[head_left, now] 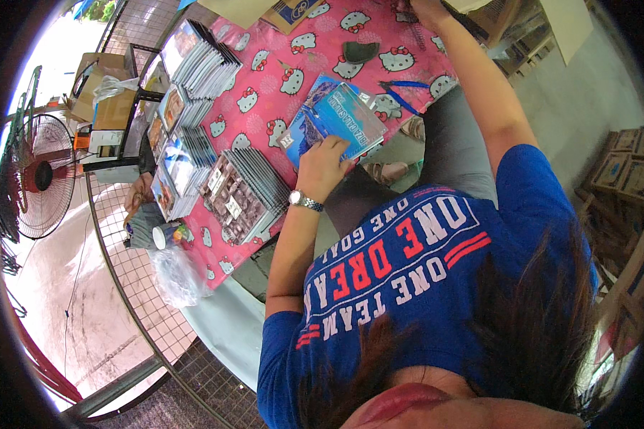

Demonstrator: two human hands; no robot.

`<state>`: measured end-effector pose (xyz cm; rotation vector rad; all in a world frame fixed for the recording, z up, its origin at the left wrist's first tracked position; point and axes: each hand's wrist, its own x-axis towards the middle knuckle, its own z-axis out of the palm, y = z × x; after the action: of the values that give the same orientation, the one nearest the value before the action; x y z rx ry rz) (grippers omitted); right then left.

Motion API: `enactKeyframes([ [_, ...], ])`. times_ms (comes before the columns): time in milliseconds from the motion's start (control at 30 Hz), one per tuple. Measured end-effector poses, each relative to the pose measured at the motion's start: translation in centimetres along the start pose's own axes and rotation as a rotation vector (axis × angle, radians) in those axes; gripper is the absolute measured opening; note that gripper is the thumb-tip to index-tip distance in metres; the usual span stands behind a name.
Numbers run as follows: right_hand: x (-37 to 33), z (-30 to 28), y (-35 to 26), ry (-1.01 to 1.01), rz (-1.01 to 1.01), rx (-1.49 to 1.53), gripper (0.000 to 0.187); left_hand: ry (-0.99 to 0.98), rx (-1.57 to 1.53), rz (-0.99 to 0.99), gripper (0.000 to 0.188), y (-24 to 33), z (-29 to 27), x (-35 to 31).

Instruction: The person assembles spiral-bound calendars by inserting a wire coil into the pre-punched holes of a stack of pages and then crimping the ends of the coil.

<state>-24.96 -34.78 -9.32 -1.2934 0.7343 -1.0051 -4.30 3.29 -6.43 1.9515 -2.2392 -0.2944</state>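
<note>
My left hand, with a metal watch on its wrist, grips the lower edge of a blue picture booklet in shiny clear wrapping. A second blue picture booklet, showing mountains, lies partly under it, with a small white label at its corner. Both are at the near edge of the pink table. My right hand reaches to the far edge of the table and is cut off by the top of the picture, so its fingers hardly show. Blue-handled pliers lie to the right of the booklets.
Stacks of picture booklets stand along the left of the patterned pink tablecloth. Beyond the booklets sits a dark green pouch-like piece. A plastic bag and a cup are near the left edge. Another person's hand shows there. A fan stands farther left.
</note>
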Motion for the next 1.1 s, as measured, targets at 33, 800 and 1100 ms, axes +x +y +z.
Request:
enactKeyframes([
  [33, 0.1, -0.5, -0.3, 0.002, -0.005, -0.009, 0.035, -0.004, 0.0, -0.001, 0.036, 0.0, 0.0, 0.1],
  [800, -11.8, 8.0, 1.6, -0.881, -0.098, -0.913, 0.053, 0.194, 0.421, -0.091, 0.027, 3.3, 3.8, 4.9],
  [1100, -9.0, 6.5, 1.4, -0.679, -0.33, -0.789, 0.04, -0.056, 0.23, -0.268, 0.021, 2.6, -3.5, 6.1],
])
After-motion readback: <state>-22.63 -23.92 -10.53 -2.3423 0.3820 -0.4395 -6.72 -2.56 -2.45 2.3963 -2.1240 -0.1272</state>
